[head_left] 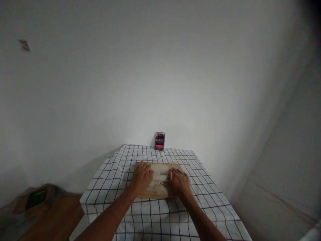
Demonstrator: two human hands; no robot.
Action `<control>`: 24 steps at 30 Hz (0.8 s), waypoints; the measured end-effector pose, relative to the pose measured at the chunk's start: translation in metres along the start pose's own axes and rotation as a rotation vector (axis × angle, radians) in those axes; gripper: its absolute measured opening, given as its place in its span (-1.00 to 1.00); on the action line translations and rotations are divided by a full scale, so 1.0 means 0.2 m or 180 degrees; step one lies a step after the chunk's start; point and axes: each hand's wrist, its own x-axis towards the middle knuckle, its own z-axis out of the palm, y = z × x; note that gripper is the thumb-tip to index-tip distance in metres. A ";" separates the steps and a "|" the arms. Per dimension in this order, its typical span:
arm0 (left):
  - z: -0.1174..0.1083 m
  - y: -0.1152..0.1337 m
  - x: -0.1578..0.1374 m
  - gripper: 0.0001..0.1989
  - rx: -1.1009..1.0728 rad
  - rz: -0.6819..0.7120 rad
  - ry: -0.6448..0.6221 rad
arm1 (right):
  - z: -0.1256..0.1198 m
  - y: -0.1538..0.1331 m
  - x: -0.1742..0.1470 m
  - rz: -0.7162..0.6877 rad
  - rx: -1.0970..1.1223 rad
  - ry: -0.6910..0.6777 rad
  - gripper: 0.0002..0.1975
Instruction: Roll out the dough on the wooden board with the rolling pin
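Observation:
A flattened sheet of pale dough [159, 168] lies on a wooden board [147, 195]. Across its near side runs a pale rolled edge that looks like folded dough, though the blur leaves its exact form unclear. My left hand [142, 173] bends over the left end of this roll, thumb pointing inward. At the right end, my right hand [178, 180] presses down with curled fingers. Both palms and the dough under them are hidden. White flour [156, 189] is scattered on the board nearest me.
The board rests on a table with a white, black-checked cloth [105, 187]. A dark, pixelated upright item [159, 141] leans at the back against a pale wall [160, 83]. At lower left, a cardboard box [37, 199] stands near a brown surface [57, 217].

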 end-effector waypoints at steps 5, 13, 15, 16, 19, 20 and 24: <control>0.00 0.01 -0.06 -0.64 0.0089 -0.0010 0.0006 | -0.06 -0.03 -0.08 -0.0031 0.0022 -0.0006 -0.56; 0.05 -0.01 -0.08 -0.56 0.0137 0.0033 0.0084 | -0.04 -0.02 -0.12 0.0044 0.0223 0.0113 -0.54; 0.05 -0.02 -0.05 -0.55 0.0195 0.0088 0.0059 | -0.04 -0.02 -0.10 0.0052 0.0197 0.0106 -0.55; 0.05 -0.02 -0.03 -0.55 0.0230 0.0110 0.0039 | -0.04 -0.02 -0.08 0.0048 0.0183 0.0096 -0.56; 0.06 -0.03 0.04 -0.57 0.0317 0.0081 -0.0009 | -0.03 0.00 0.00 0.0092 0.0212 0.0096 -0.56; 0.07 -0.03 0.08 -0.58 0.0330 0.0033 -0.0018 | -0.03 0.01 0.03 0.0123 0.0243 0.0114 -0.54; 0.09 -0.05 0.22 -0.63 0.0373 -0.0282 -0.0178 | -0.01 0.06 0.19 0.0125 0.0252 0.0021 -0.48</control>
